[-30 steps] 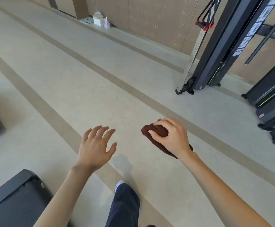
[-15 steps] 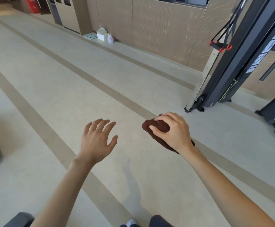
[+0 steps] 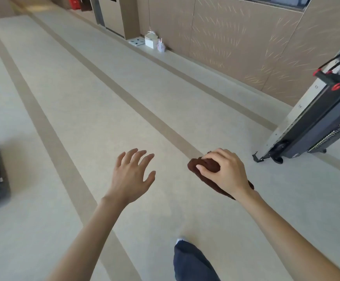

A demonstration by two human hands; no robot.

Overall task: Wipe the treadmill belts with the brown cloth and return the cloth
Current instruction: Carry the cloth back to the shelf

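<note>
Right of frame centre, above the pale floor [image 3: 84, 102]: right hand [image 3: 225, 172] clasps the brown cloth [image 3: 204, 166], bunched, its tail trailing under the wrist. Left hand [image 3: 131, 174] is empty with its fingers spread. The cloth looks soft, light, limp and unlikely to slip; judged best gripped as a wad, loose tail gathered in. Folded treadmill [image 3: 315, 122] at right edge.

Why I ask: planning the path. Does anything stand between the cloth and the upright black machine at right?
Nothing visible. The right hand grips the cloth, and only bare floor lies between it and the machine.
</note>
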